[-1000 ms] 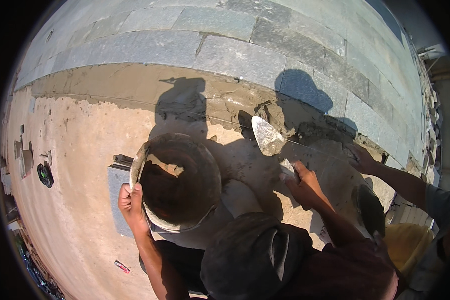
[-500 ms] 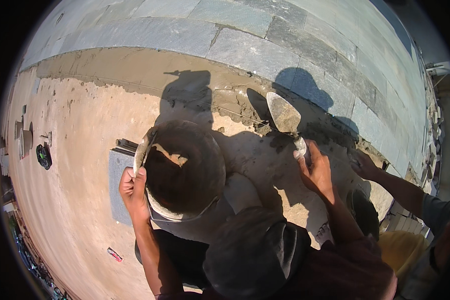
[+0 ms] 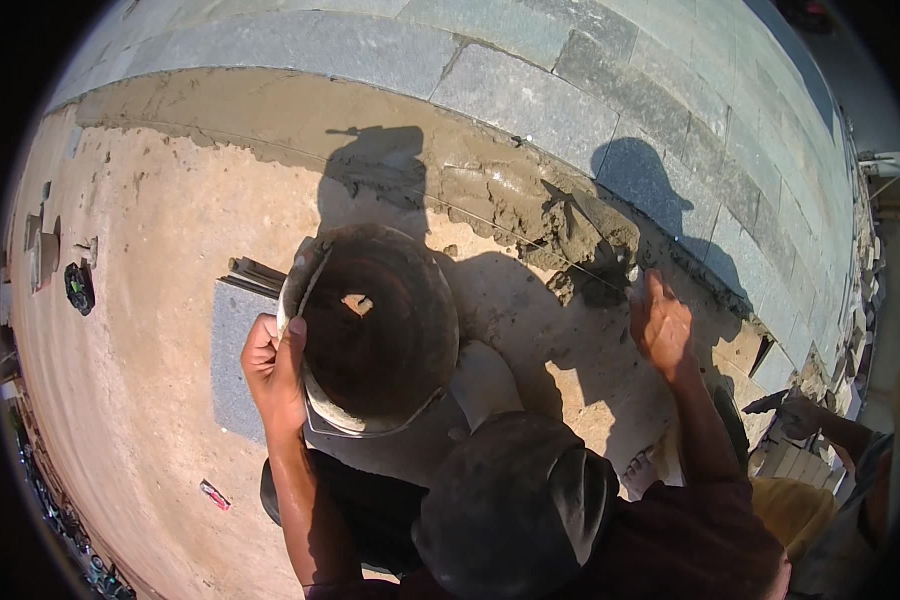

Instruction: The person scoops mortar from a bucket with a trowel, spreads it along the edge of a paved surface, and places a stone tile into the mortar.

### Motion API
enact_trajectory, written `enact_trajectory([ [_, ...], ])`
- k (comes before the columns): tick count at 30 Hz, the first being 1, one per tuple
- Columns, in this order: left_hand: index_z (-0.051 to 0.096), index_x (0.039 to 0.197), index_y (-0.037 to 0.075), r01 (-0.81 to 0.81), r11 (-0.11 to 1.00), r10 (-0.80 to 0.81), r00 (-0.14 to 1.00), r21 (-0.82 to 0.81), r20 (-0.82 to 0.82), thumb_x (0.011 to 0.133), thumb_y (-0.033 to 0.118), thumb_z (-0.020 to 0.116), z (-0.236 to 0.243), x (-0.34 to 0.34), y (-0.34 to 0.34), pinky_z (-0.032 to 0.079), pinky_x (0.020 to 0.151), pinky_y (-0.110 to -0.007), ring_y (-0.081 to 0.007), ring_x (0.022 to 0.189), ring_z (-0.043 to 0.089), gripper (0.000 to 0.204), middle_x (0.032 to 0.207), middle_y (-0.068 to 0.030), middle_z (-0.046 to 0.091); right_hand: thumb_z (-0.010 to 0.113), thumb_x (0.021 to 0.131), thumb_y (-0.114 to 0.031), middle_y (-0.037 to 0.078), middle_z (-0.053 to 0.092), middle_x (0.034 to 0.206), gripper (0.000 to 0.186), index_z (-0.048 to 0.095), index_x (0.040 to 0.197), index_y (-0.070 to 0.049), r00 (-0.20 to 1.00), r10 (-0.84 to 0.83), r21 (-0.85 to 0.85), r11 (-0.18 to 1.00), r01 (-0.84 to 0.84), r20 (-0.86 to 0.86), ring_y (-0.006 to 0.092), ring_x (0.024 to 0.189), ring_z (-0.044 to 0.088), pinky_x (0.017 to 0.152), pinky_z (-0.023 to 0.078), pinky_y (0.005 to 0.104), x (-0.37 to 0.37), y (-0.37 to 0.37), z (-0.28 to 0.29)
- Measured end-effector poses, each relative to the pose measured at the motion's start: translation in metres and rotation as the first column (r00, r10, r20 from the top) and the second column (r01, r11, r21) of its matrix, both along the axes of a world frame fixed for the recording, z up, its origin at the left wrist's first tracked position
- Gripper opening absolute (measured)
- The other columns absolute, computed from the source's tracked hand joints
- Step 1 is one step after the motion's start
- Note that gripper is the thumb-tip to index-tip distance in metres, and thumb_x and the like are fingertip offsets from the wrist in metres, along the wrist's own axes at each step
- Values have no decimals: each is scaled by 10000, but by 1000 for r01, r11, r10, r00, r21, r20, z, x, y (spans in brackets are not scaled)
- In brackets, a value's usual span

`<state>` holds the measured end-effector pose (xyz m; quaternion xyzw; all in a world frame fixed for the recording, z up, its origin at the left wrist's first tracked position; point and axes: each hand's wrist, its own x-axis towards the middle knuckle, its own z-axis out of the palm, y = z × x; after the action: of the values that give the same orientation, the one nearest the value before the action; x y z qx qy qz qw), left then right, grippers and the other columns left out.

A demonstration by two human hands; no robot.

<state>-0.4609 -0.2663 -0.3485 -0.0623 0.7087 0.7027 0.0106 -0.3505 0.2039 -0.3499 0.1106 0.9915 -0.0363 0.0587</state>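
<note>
My left hand grips the near-left rim of a mortar bucket, tilted so its dark inside shows. A light patch lies at the bucket's bottom. My right hand is closed round the pale handle of a trowel. Its blade is hard to make out against the wet mortar beyond my fingers. That mortar lies in rough lumps along the edge of the grey stone paving. A thin string line runs across beside the mortar.
A co-worker's hand with a dark tool is at the right. A grey slab lies left of the bucket. A red packet, a black coil and a block lie on the sandy ground.
My right hand has moved right and slightly away, turning the trowel; its mortar-laden blade no longer shows. More lumps lie beside the paving. The co-worker's hand has drawn back toward the lower right.
</note>
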Motion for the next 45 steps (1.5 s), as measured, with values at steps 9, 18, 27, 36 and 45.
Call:
enact_trajectory([
  [9,465,750,98,-11,1000,11,1000,7,17,1017,118,652,3,-2,-2,226,587,-211,-10,656,302,327,686,94,402,576,964,-259,251,688,928,556,471,1462,-34,900,74,153,976,-153,430,424,876,682,757,525,495,-23,21,31],
  [18,423,733,111,22,999,-22,1000,37,-7,1023,118,643,1,1,1,222,584,-216,-10,657,288,364,686,94,386,526,1037,-308,306,652,846,333,565,1068,21,985,83,-125,990,-64,151,501,832,650,744,489,554,-56,13,57],
  [27,473,751,99,21,1000,-21,1000,-11,17,1021,136,648,6,-4,0,220,584,-215,-8,655,290,324,685,97,403,496,1037,-351,321,659,877,392,545,1056,38,874,24,-52,999,1,485,504,916,661,790,495,562,-46,62,19],
  [36,482,759,100,-48,998,48,999,38,-4,1024,145,641,0,3,-11,217,587,-220,-4,662,286,313,695,103,404,485,1069,-359,220,554,709,426,550,907,29,910,39,-338,934,114,414,365,686,530,694,457,463,-57,56,60],
  [45,438,733,117,-19,1000,19,1000,-13,15,1021,172,656,-1,-2,-8,194,592,-236,-18,676,251,365,694,100,347,507,1031,-453,296,651,832,484,576,1057,26,851,124,-30,991,-127,510,467,877,663,765,503,530,-62,61,12],
])
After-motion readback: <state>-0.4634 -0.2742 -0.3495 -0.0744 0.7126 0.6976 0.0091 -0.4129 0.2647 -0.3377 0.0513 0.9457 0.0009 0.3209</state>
